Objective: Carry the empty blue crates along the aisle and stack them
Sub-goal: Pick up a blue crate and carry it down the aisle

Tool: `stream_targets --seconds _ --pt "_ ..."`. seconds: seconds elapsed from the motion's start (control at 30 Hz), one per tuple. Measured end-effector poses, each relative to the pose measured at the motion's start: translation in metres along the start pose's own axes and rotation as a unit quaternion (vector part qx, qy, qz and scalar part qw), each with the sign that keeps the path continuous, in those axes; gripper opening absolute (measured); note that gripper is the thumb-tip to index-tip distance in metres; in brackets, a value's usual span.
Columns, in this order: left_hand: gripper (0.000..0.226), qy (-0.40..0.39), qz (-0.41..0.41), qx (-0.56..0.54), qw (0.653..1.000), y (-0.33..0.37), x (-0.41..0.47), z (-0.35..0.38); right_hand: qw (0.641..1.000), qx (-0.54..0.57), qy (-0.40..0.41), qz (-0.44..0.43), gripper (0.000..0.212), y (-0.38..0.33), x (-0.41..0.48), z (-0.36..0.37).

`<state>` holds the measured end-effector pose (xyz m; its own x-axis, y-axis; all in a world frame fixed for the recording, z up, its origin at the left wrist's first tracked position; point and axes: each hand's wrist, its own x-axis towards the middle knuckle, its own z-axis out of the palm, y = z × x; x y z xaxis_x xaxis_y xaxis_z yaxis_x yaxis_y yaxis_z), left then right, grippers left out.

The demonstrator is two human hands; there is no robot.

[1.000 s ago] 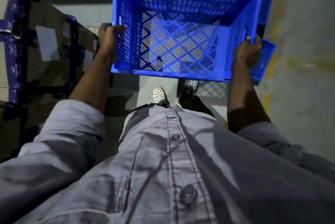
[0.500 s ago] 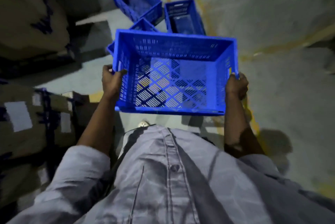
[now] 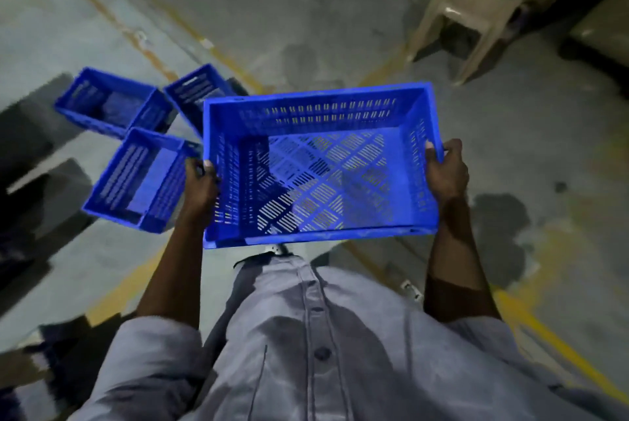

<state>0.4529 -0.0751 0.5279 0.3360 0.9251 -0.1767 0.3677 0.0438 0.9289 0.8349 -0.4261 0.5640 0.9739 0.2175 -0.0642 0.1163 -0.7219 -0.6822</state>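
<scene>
Blue carried crate (image 3: 320, 165): held level in front of the person's waist, above the floor (image 3: 306, 12), open side up. It is empty, and the floor shows through its slotted bottom.
Left grip (image 3: 200, 179): fingers curled round the crate's left short wall, near the rim.
Right grip (image 3: 446, 172): fingers curled over the rim of the right short wall.
Crates on the floor: the near crate (image 3: 136, 179), far-left crate (image 3: 109, 104) and middle crate (image 3: 194, 90) sit close together to the person's left. None is stacked on another. All look empty, though blur hides detail.
Progress: probably early, with one crate in transit, no stack in view and three not yet picked up.
Left to do: carry this crate to the stacking spot, which is out of view, then fetch the others.
Surroundings: yellow lines (image 3: 544, 328) cross the concrete; a pale plastic chair (image 3: 476, 5) stands ahead on the right.
</scene>
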Motion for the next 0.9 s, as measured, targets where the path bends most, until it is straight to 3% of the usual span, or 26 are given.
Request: stream_targets --seconds 0.1,0.23,0.4,0.53,0.57,0.7,0.83,0.9 --pt "0.022 -0.058 0.034 0.002 0.998 0.029 0.027 0.043 0.997 0.038 0.063 -0.012 0.046 0.026 0.019 -0.019" --pt "0.024 -0.073 0.046 -0.005 0.996 0.059 0.075 0.111 0.987 0.073 0.140 -0.022 0.038 0.050 0.052 -0.028" --pt "0.024 -0.057 0.063 0.016 0.996 0.084 0.136 0.187 0.988 0.047 0.144 0.043 0.046 0.047 0.116 -0.031" --pt "0.096 -0.063 0.068 0.083 0.992 0.089 0.222 0.240 0.984 0.024 0.154 0.090 0.054 0.026 0.189 -0.018" --pt "0.100 -0.072 0.062 0.100 0.990 0.107 0.232 0.249 0.983 0.024 0.153 0.094 0.059 0.016 0.210 -0.014" --pt "0.081 -0.089 0.026 0.168 0.981 0.160 0.276 0.279 0.983 0.030 0.132 0.120 0.067 -0.029 0.284 0.000" --pt "0.114 -0.082 0.031 0.139 0.986 0.164 0.338 0.295 0.980 0.023 0.123 0.158 0.079 -0.064 0.337 0.015" --pt "0.112 -0.080 0.015 0.136 0.987 0.171 0.366 0.304 0.980 0.015 0.112 0.167 0.078 -0.080 0.367 0.025"
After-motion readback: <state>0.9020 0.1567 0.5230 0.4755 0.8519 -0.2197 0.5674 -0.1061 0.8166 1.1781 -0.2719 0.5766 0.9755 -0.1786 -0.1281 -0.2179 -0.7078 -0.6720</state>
